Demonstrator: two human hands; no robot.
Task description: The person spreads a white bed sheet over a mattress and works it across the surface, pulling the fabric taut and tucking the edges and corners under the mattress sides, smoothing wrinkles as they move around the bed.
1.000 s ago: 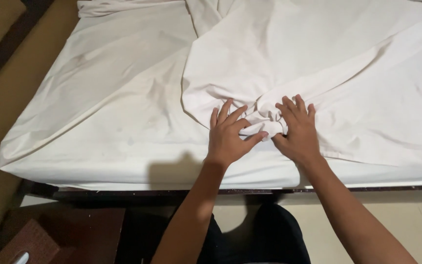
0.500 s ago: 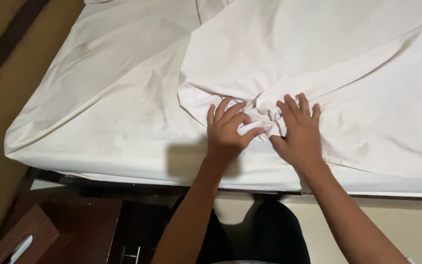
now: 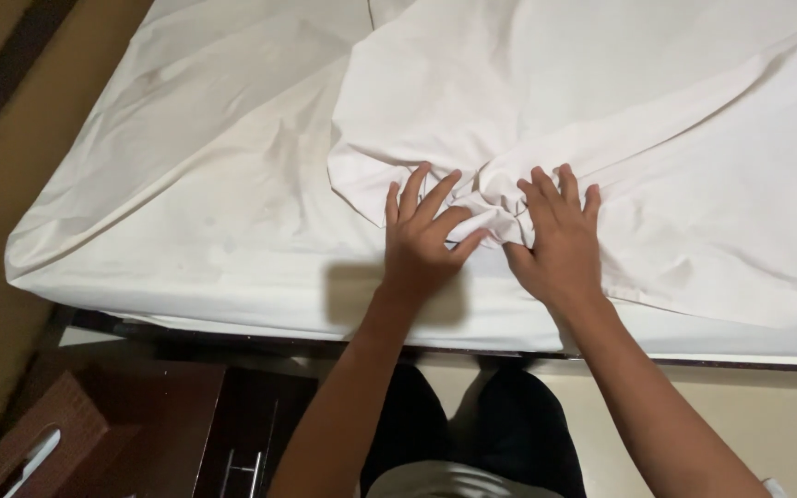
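A: Where are the 2 hands?

B: Both lie palm down on the loose white sheet point(image 3: 601, 120), near the near edge of the bed point(image 3: 232, 318). The left hand point(image 3: 423, 242) has its fingers spread, thumb stretched toward the right. The right hand point(image 3: 560, 242) sits just beside it, fingers fanned toward the far side.

A: Are they gripping anything?

B: A bunched knot of fabric point(image 3: 489, 221) is squeezed between them, pressed from both sides. Neither hand closes around it; the fingers stay flat and apart.

A: And the sheet itself?

B: It covers the right and far part of the bed, its folded corner ending left of the left hand. Under it lies a second white sheet point(image 3: 186, 194), wrinkled, reaching the left edge.

A: Anything nearby?

B: A dark wooden cabinet point(image 3: 168, 424) stands near left on the floor, below the bed.
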